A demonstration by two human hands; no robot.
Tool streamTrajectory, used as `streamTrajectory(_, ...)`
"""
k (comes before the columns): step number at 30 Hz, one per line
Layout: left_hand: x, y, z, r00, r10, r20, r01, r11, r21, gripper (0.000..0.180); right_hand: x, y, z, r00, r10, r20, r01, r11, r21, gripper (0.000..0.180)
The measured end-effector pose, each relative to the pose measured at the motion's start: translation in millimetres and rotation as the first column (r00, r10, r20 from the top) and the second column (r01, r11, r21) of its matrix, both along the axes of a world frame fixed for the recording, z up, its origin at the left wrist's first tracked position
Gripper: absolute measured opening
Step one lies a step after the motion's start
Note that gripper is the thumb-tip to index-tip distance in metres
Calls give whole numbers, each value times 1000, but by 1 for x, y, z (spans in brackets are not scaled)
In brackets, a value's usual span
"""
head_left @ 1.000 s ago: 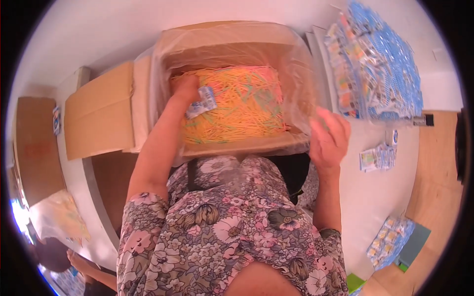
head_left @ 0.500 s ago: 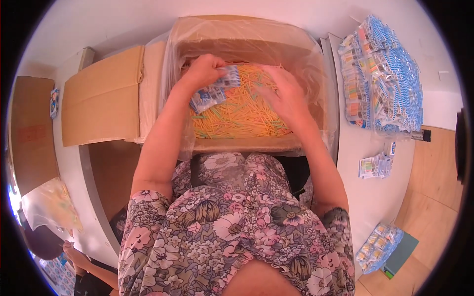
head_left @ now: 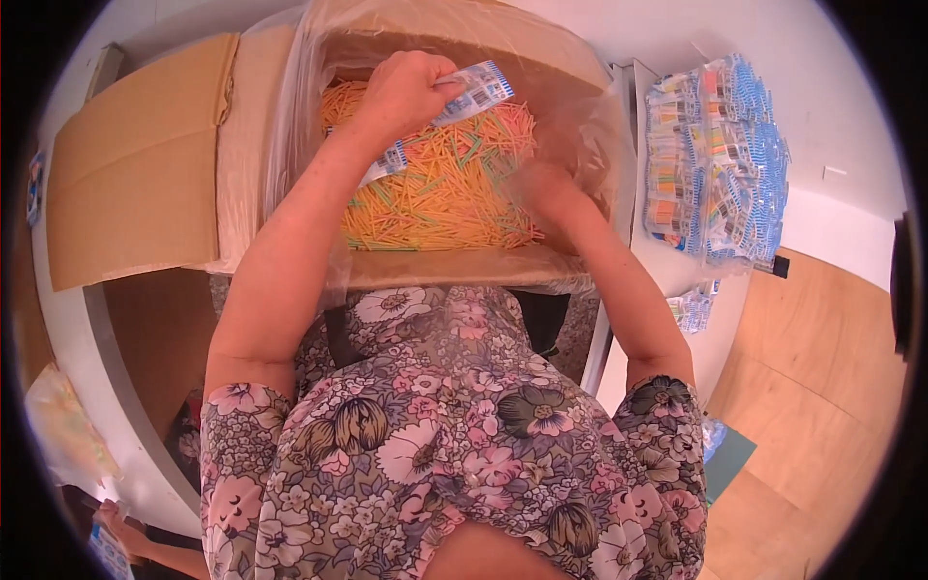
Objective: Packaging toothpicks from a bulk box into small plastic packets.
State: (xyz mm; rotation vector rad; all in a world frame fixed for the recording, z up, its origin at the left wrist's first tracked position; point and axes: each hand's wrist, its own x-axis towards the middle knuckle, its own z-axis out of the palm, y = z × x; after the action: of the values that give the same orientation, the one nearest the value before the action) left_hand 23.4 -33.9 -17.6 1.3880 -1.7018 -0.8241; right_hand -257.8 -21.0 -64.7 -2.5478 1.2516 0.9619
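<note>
My left hand [head_left: 406,92] is closed on the end of a small blue-and-white plastic packet [head_left: 476,94], which it holds above the sticks. Many thin sticks [head_left: 440,198] in orange, yellow, pink and green fill a plastic-lined cardboard box [head_left: 445,263] in front of me. Partly hidden by my left forearm, a second packet [head_left: 389,162] lies on the sticks. My right hand [head_left: 551,193] is low at the box's right side, at the edge of the sticks. Its fingers are smeared by motion, so whether they hold anything is unclear.
Clear bundles of filled packets [head_left: 715,164] stand on the white surface at right, with loose packets [head_left: 694,307] nearer me. A cardboard flap [head_left: 135,164] extends left of the box. At lower left, another person's hand [head_left: 118,527] shows.
My view has shifted, so the box sits farther up and left. My left hand's packet now points up to the right. My right hand has come down toward the sticks at the box's right side.
</note>
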Motion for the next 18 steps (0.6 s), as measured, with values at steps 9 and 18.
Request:
streamTrajectory(9, -1, 0, 0, 999, 41, -20, -42, 999, -20, 19, -11, -2, -17, 935, 195, 295, -194, 980, -34, 17)
streamTrajectory(18, 4, 2, 9, 993, 62, 96, -69, 994, 82, 17, 41, -37, 13, 931, -303, 205, 244, 931, 271, 28)
